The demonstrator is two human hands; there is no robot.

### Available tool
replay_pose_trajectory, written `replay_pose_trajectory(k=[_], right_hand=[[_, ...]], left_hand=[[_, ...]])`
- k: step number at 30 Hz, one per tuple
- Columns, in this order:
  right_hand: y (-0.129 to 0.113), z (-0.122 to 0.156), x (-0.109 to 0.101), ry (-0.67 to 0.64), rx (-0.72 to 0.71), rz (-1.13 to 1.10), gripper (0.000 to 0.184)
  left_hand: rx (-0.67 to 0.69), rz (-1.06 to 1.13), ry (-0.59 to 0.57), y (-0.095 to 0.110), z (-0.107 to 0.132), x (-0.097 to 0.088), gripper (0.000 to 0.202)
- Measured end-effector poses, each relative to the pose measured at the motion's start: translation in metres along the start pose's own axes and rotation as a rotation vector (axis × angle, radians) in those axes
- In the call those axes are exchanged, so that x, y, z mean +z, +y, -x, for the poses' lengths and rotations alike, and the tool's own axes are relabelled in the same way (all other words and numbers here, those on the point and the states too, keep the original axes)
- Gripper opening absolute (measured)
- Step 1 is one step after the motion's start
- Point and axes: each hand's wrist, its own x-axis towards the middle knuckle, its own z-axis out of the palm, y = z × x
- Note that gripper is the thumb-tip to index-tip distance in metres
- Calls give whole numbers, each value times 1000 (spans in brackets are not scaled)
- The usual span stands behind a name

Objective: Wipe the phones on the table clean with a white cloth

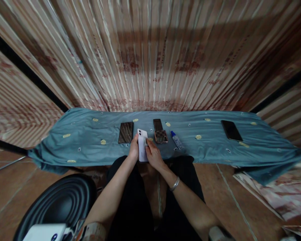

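A pale lilac smartphone (142, 150) with two camera lenses on its back is held upright above the front edge of the cloth. My left hand (133, 148) grips it along the left side. My right hand (154, 156) is closed at its right edge, with fingertips touching the back; part of those fingers is hidden. Just left of it lies a dark smartphone (125, 133). On the right are an unfolded two-part item with a checked lower half (161, 136), like a flip phone, and a clear bottle with a blue cap (178, 141).
A blue-green cloth (213, 150) with yellow pineapple prints covers the narrow table. Another dark smartphone (231, 130) lies far right. A round black stool (57, 201) stands at lower left, with a white device (43, 232) over it. Striped curtains (153, 60) hang behind, between black poles (35, 73).
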Motion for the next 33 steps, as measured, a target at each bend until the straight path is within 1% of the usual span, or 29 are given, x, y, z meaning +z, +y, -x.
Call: replay_pose_trajectory(k=[3,7,12,15,17,21,25,29,31,33], right_hand=[[-1,4,-4,-35,-2,-11,48],[-3,9,-16,-116,18,-51,49],[-7,15,-36,-285,29,-131,63],[-11,19,-46,-369,35,-174,70],[-12,21,-51,-394,33,-197,68],[-15,23,-59,-407,16,-189,59],[-18,24,-64,-384,-80,-1,48],[-22,28,-64,-307,-197,219,37],[-26,30,-62,-283,-242,273,35],[-31,31,-60,-270,-278,280,34]], left_hand=[[1,23,-1,3,-2,-3,26],[-55,71,-31,8,0,-2,33],[-203,80,-72,15,6,1,51],[-213,84,-69,18,7,3,55],[-208,91,-65,19,6,3,55],[-205,116,-64,16,2,3,56],[-223,134,-87,12,-2,4,58],[-231,122,-78,9,-2,8,57],[-250,94,-84,7,-3,8,58],[-264,63,-89,4,-5,8,59]])
